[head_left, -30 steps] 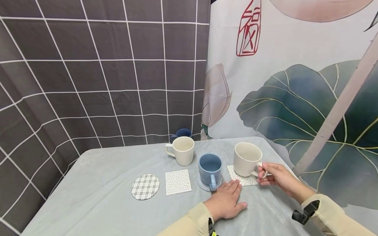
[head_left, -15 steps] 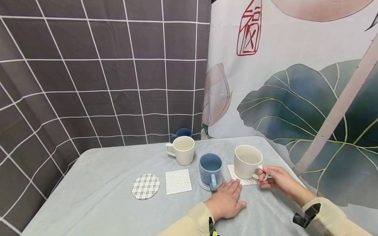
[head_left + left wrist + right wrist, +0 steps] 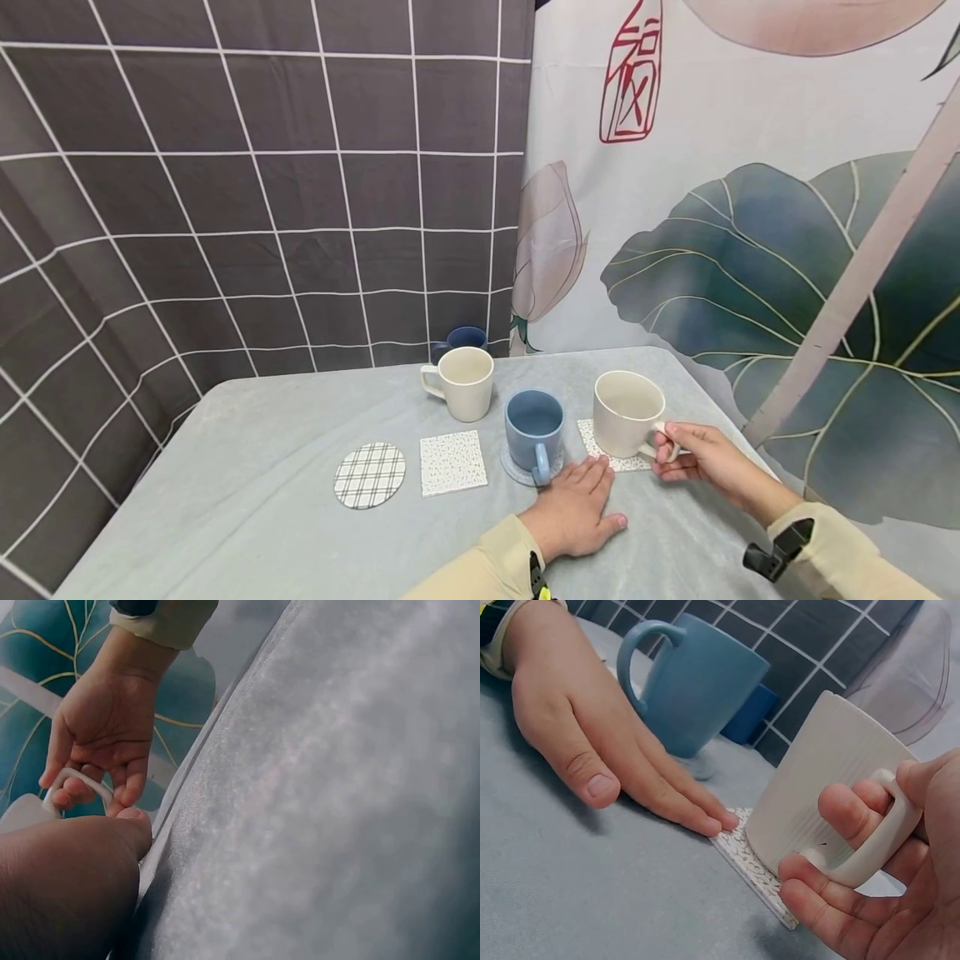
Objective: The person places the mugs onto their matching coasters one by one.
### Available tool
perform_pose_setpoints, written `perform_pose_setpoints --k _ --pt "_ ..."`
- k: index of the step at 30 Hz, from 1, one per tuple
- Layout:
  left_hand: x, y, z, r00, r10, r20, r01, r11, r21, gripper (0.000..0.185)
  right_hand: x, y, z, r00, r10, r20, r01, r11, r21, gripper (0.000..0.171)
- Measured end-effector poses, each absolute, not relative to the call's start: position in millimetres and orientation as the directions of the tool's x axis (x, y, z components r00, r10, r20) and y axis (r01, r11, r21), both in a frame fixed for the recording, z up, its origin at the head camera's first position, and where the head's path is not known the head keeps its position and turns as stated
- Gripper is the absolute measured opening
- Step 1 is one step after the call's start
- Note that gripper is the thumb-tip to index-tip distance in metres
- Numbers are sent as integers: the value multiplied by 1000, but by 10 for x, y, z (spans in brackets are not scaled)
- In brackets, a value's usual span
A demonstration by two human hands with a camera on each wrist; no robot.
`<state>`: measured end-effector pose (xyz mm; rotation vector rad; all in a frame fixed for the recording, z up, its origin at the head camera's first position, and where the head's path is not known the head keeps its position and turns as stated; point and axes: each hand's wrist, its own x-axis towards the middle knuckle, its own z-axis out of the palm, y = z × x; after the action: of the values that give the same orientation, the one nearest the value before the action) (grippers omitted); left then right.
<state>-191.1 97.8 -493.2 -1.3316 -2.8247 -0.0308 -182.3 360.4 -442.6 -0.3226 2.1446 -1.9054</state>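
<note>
A person's right hand [image 3: 701, 458] is gripping the handle of a ribbed white mug [image 3: 626, 414], fingers curled through the loop, as the mug is sitting on a speckled square coaster [image 3: 594, 439] at the right of the grey table [image 3: 247, 517]. The left hand [image 3: 577, 510] is lying flat, fingers straight, fingertips touching the coaster's near edge. A blue mug [image 3: 534, 429] is standing just left.
</note>
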Motion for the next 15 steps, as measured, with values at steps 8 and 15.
perform_pose_setpoints --k 8,15 --pt "-1939 1012 -4943 -662 724 191 746 613 260 67 -1841 3622 -4315 -972 -172 -160 95 335 -937 52" --pt "-1986 1150 -4848 -813 545 205 499 469 729 68 -2072 3690 -4485 -977 -193 89 -122 169 -978 45"
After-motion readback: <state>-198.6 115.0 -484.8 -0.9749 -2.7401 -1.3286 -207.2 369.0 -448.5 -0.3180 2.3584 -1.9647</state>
